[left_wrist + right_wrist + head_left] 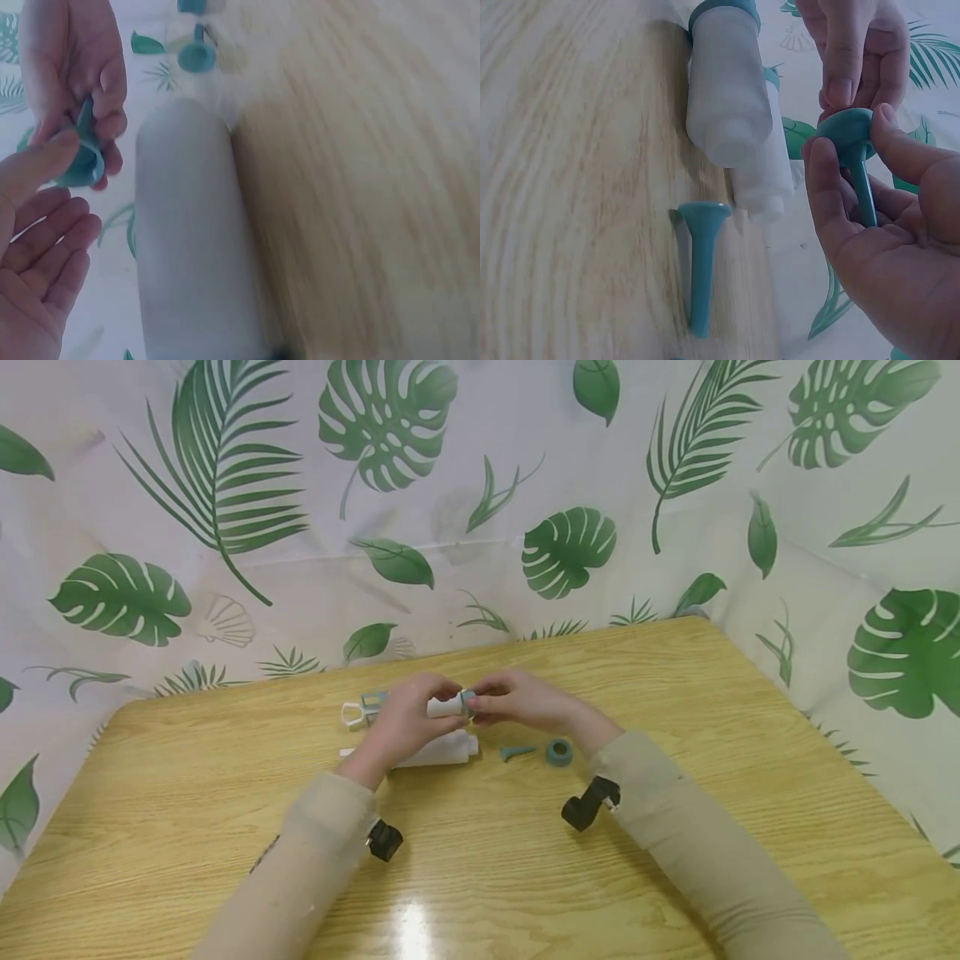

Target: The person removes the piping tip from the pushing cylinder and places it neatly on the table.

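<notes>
In the right wrist view my right hand (900, 217) holds a teal funnel-shaped nozzle (864, 187), thumb and fingertips at its round wide end and the thin stem lying toward the palm. My left hand (37, 255) meets it from the other side, its thumb touching the wide end while the other fingers hang loosely curled and apart from it. Beneath the hands lies a white tube (442, 750). A second white tube (444, 706) lies farther back, partly hidden by my left hand. Teal collars (724, 9) sit at the tubes' far ends.
A loose teal nozzle (517, 752) and a teal ring (559, 753) lie on the wooden table (510, 868), to the right of the tubes. Left of my left hand, a white loop handle (351, 715) sticks out. A leaf-patterned cloth (465, 560) stands behind the table.
</notes>
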Action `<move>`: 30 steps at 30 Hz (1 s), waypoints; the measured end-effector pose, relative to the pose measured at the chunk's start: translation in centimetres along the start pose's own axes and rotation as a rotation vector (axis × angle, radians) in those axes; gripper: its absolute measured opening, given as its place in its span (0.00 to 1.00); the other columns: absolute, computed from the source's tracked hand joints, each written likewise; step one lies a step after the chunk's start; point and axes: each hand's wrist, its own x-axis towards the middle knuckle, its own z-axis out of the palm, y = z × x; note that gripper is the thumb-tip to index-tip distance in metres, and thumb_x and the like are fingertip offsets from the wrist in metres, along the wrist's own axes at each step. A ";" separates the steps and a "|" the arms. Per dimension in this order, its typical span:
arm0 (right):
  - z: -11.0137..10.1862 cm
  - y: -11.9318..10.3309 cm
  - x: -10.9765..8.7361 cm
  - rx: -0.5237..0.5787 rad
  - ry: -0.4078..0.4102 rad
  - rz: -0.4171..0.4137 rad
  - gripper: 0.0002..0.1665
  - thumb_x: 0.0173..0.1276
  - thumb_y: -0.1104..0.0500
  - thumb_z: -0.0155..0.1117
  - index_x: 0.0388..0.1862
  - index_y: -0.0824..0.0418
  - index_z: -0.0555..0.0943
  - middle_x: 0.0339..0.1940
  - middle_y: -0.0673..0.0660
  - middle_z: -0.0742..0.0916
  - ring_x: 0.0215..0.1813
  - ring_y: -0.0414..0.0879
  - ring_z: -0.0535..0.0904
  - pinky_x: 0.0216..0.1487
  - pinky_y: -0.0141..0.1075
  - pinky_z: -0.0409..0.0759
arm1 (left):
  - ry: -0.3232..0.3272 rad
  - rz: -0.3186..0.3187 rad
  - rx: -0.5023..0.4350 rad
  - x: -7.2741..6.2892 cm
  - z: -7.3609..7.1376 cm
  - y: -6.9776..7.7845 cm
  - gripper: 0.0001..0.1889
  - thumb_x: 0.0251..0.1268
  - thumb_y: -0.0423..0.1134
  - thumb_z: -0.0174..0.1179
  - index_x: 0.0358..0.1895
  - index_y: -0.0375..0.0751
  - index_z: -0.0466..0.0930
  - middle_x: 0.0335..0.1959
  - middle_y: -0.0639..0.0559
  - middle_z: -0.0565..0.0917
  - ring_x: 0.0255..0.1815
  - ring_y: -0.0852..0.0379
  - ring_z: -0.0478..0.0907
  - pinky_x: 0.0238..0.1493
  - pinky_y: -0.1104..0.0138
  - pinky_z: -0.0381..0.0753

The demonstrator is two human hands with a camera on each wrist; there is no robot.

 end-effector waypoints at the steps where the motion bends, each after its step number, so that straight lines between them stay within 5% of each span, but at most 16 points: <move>1: 0.1 -0.1 0.0 0.005 -0.005 -0.003 0.24 0.73 0.59 0.56 0.59 0.75 0.72 0.56 0.68 0.78 0.54 0.55 0.79 0.55 0.41 0.77 | 0.012 0.003 -0.007 -0.1 0.1 0.1 0.18 0.58 0.40 0.68 0.50 0.36 0.80 0.47 0.43 0.82 0.49 0.49 0.77 0.52 0.54 0.75; 10: 0.4 -0.4 -0.3 -0.029 -0.030 -0.012 0.23 0.72 0.58 0.57 0.59 0.73 0.73 0.51 0.62 0.82 0.55 0.57 0.79 0.54 0.40 0.77 | 0.083 0.002 -0.038 -0.7 0.8 0.4 0.16 0.57 0.37 0.69 0.48 0.37 0.80 0.43 0.45 0.83 0.47 0.50 0.78 0.52 0.56 0.76; 20: -0.4 -0.1 -0.7 -0.071 0.098 -0.031 0.12 0.70 0.66 0.58 0.49 0.70 0.77 0.46 0.71 0.81 0.44 0.51 0.80 0.49 0.42 0.80 | 0.151 0.008 -0.036 -1.1 0.0 -0.4 0.18 0.55 0.37 0.70 0.48 0.36 0.81 0.41 0.45 0.83 0.44 0.51 0.78 0.47 0.56 0.77; 30: -0.3 -0.4 -0.6 -0.154 0.164 -0.058 0.11 0.67 0.63 0.63 0.47 0.66 0.82 0.46 0.65 0.84 0.49 0.66 0.78 0.47 0.41 0.80 | 0.133 0.005 -0.083 -1.1 0.2 -0.4 0.18 0.54 0.39 0.71 0.48 0.36 0.82 0.43 0.47 0.84 0.44 0.53 0.79 0.51 0.56 0.76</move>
